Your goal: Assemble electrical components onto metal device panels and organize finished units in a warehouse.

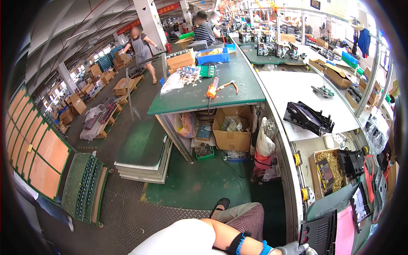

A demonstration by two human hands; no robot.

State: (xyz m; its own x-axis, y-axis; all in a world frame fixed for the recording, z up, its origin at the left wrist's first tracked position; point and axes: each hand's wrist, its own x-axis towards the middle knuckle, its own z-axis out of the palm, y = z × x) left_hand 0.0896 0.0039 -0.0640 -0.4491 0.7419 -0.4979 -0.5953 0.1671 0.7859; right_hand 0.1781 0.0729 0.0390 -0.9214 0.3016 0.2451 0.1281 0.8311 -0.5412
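My left hand (pixel 291 248), in a grey glove, is at the bottom edge, right of centre. Its fingers close on the near left edge of a black slotted metal panel (pixel 321 233); the fingertips are partly cut off by the frame. A black band (pixel 235 244) and a blue coiled wristband (pixel 266 248) circle that arm. Beside the panel lies a pink sheet (pixel 345 227), with another black panel (pixel 360 206) tilted past it. My right hand does not show.
Beyond the panel stands a box of brass-coloured small parts (pixel 338 170). Stacked black brackets (pixel 308 118) lie on the white line surface (pixel 276 87). An orange power screwdriver (pixel 212 88) and orange-handled cutters (pixel 228 86) rest on the green table (pixel 178 102). A person (pixel 141 46) walks in the aisle.
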